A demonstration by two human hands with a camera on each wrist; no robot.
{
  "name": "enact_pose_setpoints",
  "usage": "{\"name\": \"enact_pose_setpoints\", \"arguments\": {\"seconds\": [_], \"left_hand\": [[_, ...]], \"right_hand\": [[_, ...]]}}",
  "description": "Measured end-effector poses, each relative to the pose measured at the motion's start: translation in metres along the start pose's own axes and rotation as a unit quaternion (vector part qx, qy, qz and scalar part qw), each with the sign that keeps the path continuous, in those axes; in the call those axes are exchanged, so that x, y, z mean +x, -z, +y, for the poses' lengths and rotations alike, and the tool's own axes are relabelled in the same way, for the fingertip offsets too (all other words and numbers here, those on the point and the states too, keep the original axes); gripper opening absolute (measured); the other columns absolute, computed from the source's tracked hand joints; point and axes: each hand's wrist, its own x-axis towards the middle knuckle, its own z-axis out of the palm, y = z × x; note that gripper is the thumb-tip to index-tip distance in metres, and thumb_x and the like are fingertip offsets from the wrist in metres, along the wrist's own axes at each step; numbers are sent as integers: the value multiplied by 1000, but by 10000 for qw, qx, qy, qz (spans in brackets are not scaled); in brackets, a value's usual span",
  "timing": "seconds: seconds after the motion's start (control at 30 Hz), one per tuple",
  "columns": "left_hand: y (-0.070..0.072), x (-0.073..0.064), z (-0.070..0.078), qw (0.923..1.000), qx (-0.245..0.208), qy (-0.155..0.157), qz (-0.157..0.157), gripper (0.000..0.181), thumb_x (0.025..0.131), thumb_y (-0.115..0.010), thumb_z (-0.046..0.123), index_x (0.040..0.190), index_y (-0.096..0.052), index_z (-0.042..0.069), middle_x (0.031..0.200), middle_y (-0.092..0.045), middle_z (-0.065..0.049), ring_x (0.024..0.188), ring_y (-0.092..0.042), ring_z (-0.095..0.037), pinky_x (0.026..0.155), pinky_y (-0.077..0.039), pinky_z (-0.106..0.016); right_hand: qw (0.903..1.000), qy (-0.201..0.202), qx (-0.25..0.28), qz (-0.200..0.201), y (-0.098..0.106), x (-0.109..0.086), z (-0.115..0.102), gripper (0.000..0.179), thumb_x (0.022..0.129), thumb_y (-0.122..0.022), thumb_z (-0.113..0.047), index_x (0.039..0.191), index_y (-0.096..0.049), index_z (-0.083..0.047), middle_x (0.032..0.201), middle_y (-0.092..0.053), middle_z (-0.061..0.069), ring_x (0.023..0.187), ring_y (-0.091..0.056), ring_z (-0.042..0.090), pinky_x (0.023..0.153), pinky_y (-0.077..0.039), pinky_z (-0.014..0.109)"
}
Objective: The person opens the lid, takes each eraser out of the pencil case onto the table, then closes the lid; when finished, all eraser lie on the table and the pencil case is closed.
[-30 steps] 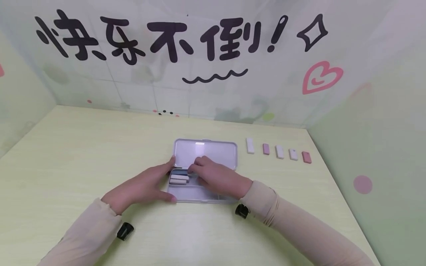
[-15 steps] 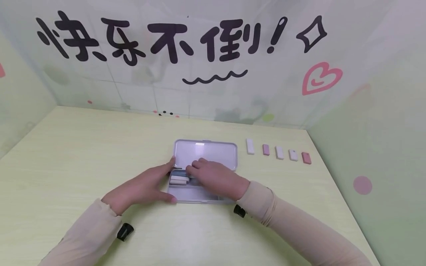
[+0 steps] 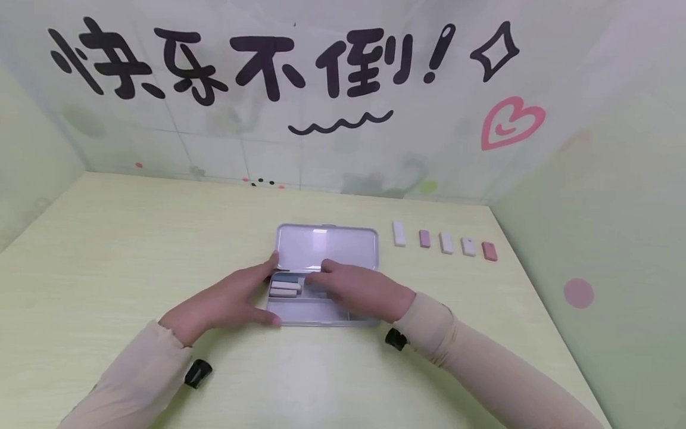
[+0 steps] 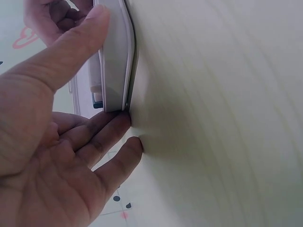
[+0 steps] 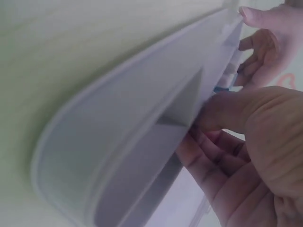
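Observation:
A pale lilac pencil case (image 3: 305, 311) lies on the table with its lid (image 3: 327, 245) folded back. My left hand (image 3: 230, 301) grips its left end, thumb on the front corner and fingers at the back corner by the hinge. Reaching into the back compartment, my right hand (image 3: 367, 292) has thumb and fingers close together; I cannot tell whether they pinch something. Left of those fingertips, two white eraser-like blocks (image 3: 284, 289) lie side by side, with a blue-grey piece (image 3: 286, 277) behind them. The right wrist view shows a slanted divider (image 5: 182, 104) inside the case.
Right of the lid, several small blocks stand in a spaced row, from a long white block (image 3: 399, 233) to a red-pink block (image 3: 490, 251). Patterned walls (image 3: 343, 161) border the table (image 3: 134, 238) at the back and sides.
My right hand has shifted slightly right and toward me inside the case, uncovering more of the blue-grey piece. The left hand keeps its place on the case. The head view has shifted a little.

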Motion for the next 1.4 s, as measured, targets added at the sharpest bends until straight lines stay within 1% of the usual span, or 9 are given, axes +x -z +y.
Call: {"name": "enact_pose_setpoints", "arguments": {"seconds": [0.07,0.23,0.37,0.47,0.57,0.73,0.9,1.1,1.4], "left_hand": [[-1,0,-2,10000,-9,11,13,122,81,-91,39,166,-13,-3,170,-31,-24,158,-30,-45,127,-30,-63],[-2,-1,-5,10000,-3,37,30,122,81,-91,39,166,-14,-3,170,-32,-24,157,-31,-46,127,-30,-63],[-2,-2,-5,10000,28,48,43,123,81,-91,40,166,-14,-3,170,-32,-24,157,-31,-46,127,-31,-63],[-1,-2,-5,10000,33,58,41,123,81,-91,40,166,-13,-3,170,-31,-24,157,-30,-46,127,-31,-62],[0,-2,-5,10000,33,50,34,123,81,-91,40,166,-13,-3,170,-31,-24,158,-30,-45,127,-31,-62],[1,-2,-5,10000,8,24,23,122,81,-91,38,166,-13,-3,170,-30,-24,158,-30,-45,127,-30,-62],[1,-2,-5,10000,16,31,6,122,81,-91,39,166,-13,-3,171,-29,-23,158,-29,-45,127,-30,-62],[1,-2,-5,10000,5,57,20,123,81,-90,39,166,-12,-2,171,-28,-23,159,-28,-45,128,-30,-62],[0,-1,-5,10000,33,35,-9,123,81,-90,40,166,-12,-2,171,-28,-23,158,-29,-44,127,-30,-61]], "right_hand": [[9999,-51,108,-9,0,-1,1,39,101,-62,-2,134,-64,-22,100,-62,3,66,-51,8,60,-44,16],[9997,-113,194,51,1,-6,5,40,101,-65,-5,139,-63,-18,108,-67,1,78,-59,9,74,-55,20],[9973,-371,611,192,4,-12,9,40,102,-66,-8,141,-62,-13,109,-70,0,89,-62,10,85,-58,25],[9916,-559,1104,372,8,-20,15,41,100,-69,-8,141,-61,-9,111,-72,1,96,-66,11,91,-60,27],[9819,-667,1641,671,11,-32,23,45,98,-72,-5,141,-60,-5,115,-74,4,102,-71,13,94,-62,28],[9576,-974,2332,1383,9,-54,41,47,95,-76,-4,140,-62,-2,113,-76,9,101,-75,17,92,-63,29],[9386,-1544,2526,1773,4,-72,61,48,94,-76,-3,140,-63,-1,109,-77,10,100,-76,21,90,-64,33],[9306,-2026,2518,1716,-6,-88,80,46,95,-75,-5,139,-63,1,107,-76,11,100,-76,23,91,-64,37],[9277,-2546,2353,1387,-17,-104,95,42,95,-75,-6,134,-64,6,102,-75,10,97,-73,22,91,-63,40]]}}
